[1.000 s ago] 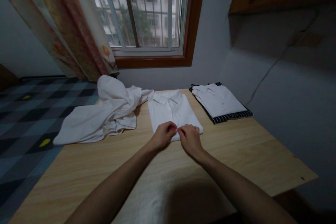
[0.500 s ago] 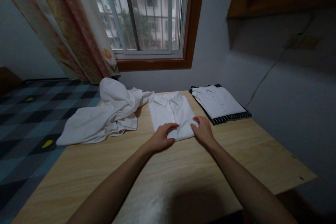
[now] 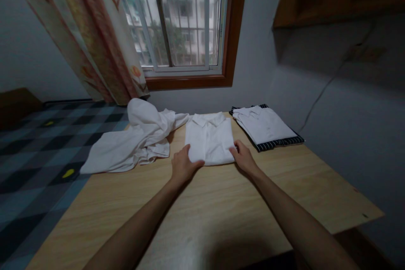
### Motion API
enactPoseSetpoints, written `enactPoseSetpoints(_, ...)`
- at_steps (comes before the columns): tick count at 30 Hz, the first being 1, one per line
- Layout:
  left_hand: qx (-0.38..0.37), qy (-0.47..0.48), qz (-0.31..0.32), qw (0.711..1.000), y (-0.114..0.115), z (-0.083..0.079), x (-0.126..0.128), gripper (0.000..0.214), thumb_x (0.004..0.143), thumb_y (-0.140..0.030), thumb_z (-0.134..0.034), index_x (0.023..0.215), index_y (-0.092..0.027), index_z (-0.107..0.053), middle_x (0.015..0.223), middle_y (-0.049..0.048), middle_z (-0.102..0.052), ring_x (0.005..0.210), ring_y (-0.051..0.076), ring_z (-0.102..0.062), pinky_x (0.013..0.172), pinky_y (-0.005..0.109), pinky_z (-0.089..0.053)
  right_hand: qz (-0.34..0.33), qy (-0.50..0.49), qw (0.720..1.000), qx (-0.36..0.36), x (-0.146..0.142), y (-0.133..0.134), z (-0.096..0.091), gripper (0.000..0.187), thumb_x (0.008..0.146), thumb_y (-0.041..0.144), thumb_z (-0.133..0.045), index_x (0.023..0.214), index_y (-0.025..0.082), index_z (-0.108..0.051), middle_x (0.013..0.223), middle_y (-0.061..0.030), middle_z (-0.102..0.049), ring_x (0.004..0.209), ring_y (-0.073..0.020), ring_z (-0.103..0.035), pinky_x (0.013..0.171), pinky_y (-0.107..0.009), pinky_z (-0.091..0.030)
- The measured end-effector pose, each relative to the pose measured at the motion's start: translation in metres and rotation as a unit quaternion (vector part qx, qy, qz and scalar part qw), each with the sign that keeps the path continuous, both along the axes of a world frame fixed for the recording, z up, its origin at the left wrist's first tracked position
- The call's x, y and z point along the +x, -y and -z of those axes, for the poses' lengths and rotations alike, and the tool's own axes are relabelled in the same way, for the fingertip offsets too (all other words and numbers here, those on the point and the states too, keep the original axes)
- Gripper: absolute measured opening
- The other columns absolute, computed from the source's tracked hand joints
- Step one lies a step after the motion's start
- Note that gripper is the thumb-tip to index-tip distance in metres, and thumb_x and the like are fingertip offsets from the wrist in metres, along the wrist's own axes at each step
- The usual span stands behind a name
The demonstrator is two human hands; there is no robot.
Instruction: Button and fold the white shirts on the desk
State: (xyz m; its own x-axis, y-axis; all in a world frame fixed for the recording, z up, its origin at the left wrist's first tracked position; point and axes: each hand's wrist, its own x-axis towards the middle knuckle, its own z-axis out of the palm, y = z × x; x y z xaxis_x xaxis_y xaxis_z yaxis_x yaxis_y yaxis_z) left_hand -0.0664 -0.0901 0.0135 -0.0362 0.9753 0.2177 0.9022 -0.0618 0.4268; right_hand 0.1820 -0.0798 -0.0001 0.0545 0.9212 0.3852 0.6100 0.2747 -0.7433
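Observation:
A folded white shirt (image 3: 210, 137) lies collar-away on the wooden table (image 3: 221, 202). My left hand (image 3: 182, 164) grips its near left corner, thumb on top and fingers curled at the edge. My right hand (image 3: 243, 158) holds the near right corner the same way. Both forearms reach forward across the tabletop.
A heap of unfolded white cloth (image 3: 133, 141) lies left of the shirt. A folded stack, white on a dark striped piece (image 3: 267, 126), sits at the back right by the wall. A bed with a checked cover (image 3: 41, 143) stands at left. Window (image 3: 177, 21) and curtain (image 3: 88, 33) lie behind.
My hands were together at the middle of the shirt's near edge; they have spread apart to its two near corners. The shirt now lies squarer, its lower part folded shorter.

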Motion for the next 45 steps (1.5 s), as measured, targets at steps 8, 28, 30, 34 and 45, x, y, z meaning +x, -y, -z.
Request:
enactPoseSetpoints(8,0.119,0.139,0.212,0.96,0.014,-0.037,0.006,0.058,0.086,-0.028,-0.055,0.141,-0.016,-0.043,0.139,0.0118,-0.054,0.127,0.025,-0.051,0.106,0.037,-0.041,0.072,0.011,0.983,0.166,-0.008,0.018,-0.058,0.021,0.092,0.033,-0.039,0.101,0.021,-0.053,0.09,-0.0086,-0.065,0.082,-0.0234,-0.061,0.072,-0.034,-0.044)
enactPoseSetpoints(28,0.018,-0.121,0.12,0.985,-0.024,-0.026,0.009,0.048,0.087,-0.034,-0.058,0.131,-0.015,-0.052,0.15,0.0182,-0.037,0.135,0.034,-0.039,0.109,0.048,-0.035,0.039,0.232,0.97,-0.065,0.018,-0.043,-0.014,0.042,0.083,0.019,-0.059,0.124,0.013,-0.053,0.136,-0.0191,-0.05,0.124,-0.0279,-0.047,0.101,-0.039,-0.038)
enactPoseSetpoints(30,0.009,-0.153,0.189,0.97,-0.008,-0.006,0.008,0.049,0.092,-0.041,-0.049,0.135,-0.017,-0.049,0.151,0.0145,-0.038,0.139,0.031,-0.034,0.112,0.048,-0.029,0.05,0.273,0.961,-0.019,0.014,-0.024,0.001,0.033,0.087,0.019,-0.055,0.118,0.013,-0.057,0.138,-0.0196,-0.048,0.127,-0.029,-0.044,0.104,-0.041,-0.035)
enactPoseSetpoints(34,-0.02,-0.183,0.243,0.952,0.005,0.004,0.012,0.056,0.096,-0.045,-0.04,0.145,-0.018,-0.038,0.153,0.0113,-0.036,0.142,0.03,-0.028,0.115,0.053,-0.021,0.001,0.26,0.965,0.044,-0.006,-0.01,-0.01,0.021,0.088,0.02,-0.055,0.107,0.015,-0.064,0.119,-0.0136,-0.059,0.113,-0.0251,-0.05,0.099,-0.037,-0.037)
enactPoseSetpoints(45,-0.021,-0.231,0.209,0.95,0.01,0.002,0.021,0.057,0.096,-0.043,-0.04,0.142,-0.01,-0.041,0.151,0.0191,-0.036,0.14,0.033,-0.032,0.112,0.051,-0.024,-0.145,0.234,0.96,-0.044,-0.041,-0.004,-0.007,0.005,0.087,0.017,-0.062,0.089,0.016,-0.066,0.091,-0.0056,-0.065,0.09,-0.0175,-0.057,0.082,-0.028,-0.04)
